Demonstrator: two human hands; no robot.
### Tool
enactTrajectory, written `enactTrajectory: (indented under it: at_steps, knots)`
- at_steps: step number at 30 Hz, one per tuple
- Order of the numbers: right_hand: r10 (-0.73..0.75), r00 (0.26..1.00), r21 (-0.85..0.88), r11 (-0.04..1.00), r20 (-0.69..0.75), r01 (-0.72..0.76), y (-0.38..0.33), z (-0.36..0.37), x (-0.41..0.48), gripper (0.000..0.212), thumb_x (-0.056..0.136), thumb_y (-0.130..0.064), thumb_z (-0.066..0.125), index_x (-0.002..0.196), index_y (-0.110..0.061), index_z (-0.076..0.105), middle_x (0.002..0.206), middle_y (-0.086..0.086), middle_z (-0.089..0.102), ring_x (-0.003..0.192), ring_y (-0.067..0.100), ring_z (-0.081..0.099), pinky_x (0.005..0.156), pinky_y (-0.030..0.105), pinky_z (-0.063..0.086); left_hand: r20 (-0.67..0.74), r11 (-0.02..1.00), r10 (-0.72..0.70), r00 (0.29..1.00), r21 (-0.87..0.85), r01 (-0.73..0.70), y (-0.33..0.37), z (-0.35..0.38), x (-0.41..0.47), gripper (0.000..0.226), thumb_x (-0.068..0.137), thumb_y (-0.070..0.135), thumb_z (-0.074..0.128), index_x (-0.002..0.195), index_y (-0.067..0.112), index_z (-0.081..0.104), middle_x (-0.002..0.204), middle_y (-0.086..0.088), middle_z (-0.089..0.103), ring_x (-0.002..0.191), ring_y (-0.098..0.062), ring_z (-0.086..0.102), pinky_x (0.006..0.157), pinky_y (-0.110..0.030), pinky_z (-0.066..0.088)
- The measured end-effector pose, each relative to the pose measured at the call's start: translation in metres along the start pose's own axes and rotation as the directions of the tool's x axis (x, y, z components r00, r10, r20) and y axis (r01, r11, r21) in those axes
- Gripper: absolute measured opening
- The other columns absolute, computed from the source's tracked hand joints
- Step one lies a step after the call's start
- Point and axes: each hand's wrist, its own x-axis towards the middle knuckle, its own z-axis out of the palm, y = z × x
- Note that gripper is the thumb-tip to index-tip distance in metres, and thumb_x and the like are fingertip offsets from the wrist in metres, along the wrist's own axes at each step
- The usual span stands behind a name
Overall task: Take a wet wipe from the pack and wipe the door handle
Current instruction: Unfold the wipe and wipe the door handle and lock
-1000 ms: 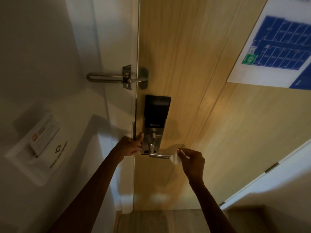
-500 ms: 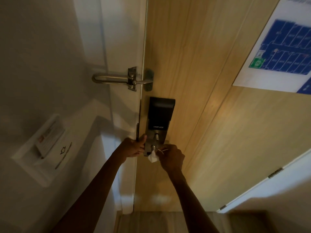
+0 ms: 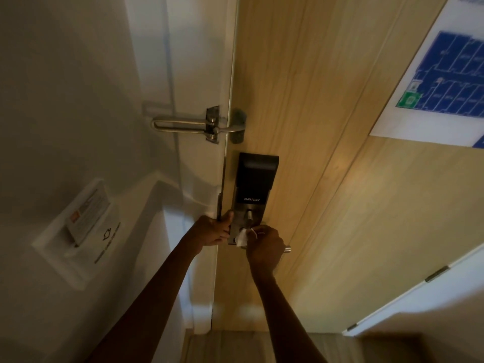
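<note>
A metal lever door handle [image 3: 287,249] sits below a black smart lock [image 3: 255,183] on the wooden door [image 3: 327,127]. My right hand [image 3: 264,246] covers most of the lever and is shut on a white wet wipe [image 3: 242,237], pressed near the handle's pivot; only the lever's tip shows at its right. My left hand [image 3: 213,230] grips the door's edge beside the lock plate, thumb up. The wipe pack is not in view.
A metal swing-bar door guard [image 3: 199,127] spans frame and door above the lock. A key-card holder [image 3: 78,226] is set in the left wall. A blue floor-plan sign [image 3: 445,82] hangs on the door at the upper right. A white door [image 3: 419,289] stands at the lower right.
My right hand has slid the wipe from the lever's free end leftward to the pivot near the lock plate. My left hand has stayed on the door's edge.
</note>
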Motion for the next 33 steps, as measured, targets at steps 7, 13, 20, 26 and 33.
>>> enactTrajectory:
  at_steps: [7, 13, 20, 26, 33]
  knots:
    - [-0.243, 0.895, -0.082, 0.953, 0.374, 0.293, 0.021, -0.029, 0.021, 0.013, 0.089, -0.025, 0.064, 0.087, -0.015, 0.072, 0.094, 0.003, 0.073, 0.081, 0.016, 0.069, 0.073, 0.030, 0.055, 0.125, 0.987, -0.041, 0.991, -0.147, 0.059, 0.002, 0.001, -0.001, 0.070, 0.049, 0.073, 0.067, 0.074, 0.010, 0.049, 0.088, -0.019, 0.051, 0.084, -0.028, 0.051, 0.076, -0.033, 0.046]
    - [-0.343, 0.696, -0.059, 0.873, 0.631, 0.484, 0.052, -0.073, 0.065, 0.016, 0.092, -0.011, 0.055, 0.100, -0.010, 0.070, 0.107, 0.009, 0.069, 0.098, 0.022, 0.066, 0.086, 0.033, 0.053, 0.111, 0.993, -0.058, 0.992, -0.101, 0.069, 0.003, 0.004, 0.000, 0.044, 0.092, 0.051, 0.045, 0.074, 0.012, 0.046, 0.072, -0.009, 0.046, 0.064, -0.017, 0.046, 0.051, -0.015, 0.044]
    - [-0.216, 0.834, 0.142, 0.976, 0.507, 0.166, 0.093, -0.095, 0.074, 0.017, 0.088, -0.016, 0.059, 0.089, -0.022, 0.075, 0.090, 0.004, 0.072, 0.087, 0.024, 0.069, 0.081, 0.054, 0.055, 0.077, 0.994, 0.005, 0.997, -0.106, 0.003, 0.004, 0.001, -0.010, 0.071, 0.054, 0.073, 0.064, 0.082, 0.008, 0.054, 0.085, -0.014, 0.056, 0.069, -0.019, 0.054, 0.059, -0.022, 0.046]
    - [-0.033, 0.964, 0.322, 0.945, 0.266, -0.056, 0.085, -0.101, 0.031, 0.022, 0.086, -0.004, 0.065, 0.092, -0.023, 0.076, 0.088, 0.001, 0.075, 0.083, 0.018, 0.071, 0.076, 0.042, 0.058, 0.034, 0.997, 0.033, 0.999, -0.071, -0.031, 0.001, 0.002, -0.007, 0.051, 0.081, 0.058, 0.058, 0.084, 0.006, 0.059, 0.083, -0.013, 0.062, 0.072, -0.021, 0.060, 0.061, -0.021, 0.050]
    - [0.153, 0.979, 0.442, 0.875, 0.133, -0.197, 0.081, -0.084, 0.003, 0.024, 0.081, -0.018, 0.074, 0.105, -0.019, 0.073, 0.092, -0.004, 0.075, 0.089, 0.014, 0.070, 0.080, 0.038, 0.058, 0.039, 0.997, 0.016, 0.999, -0.077, -0.013, 0.006, 0.003, -0.011, 0.046, 0.083, 0.056, 0.055, 0.076, 0.011, 0.052, 0.077, -0.011, 0.055, 0.063, -0.017, 0.053, 0.053, -0.018, 0.045]
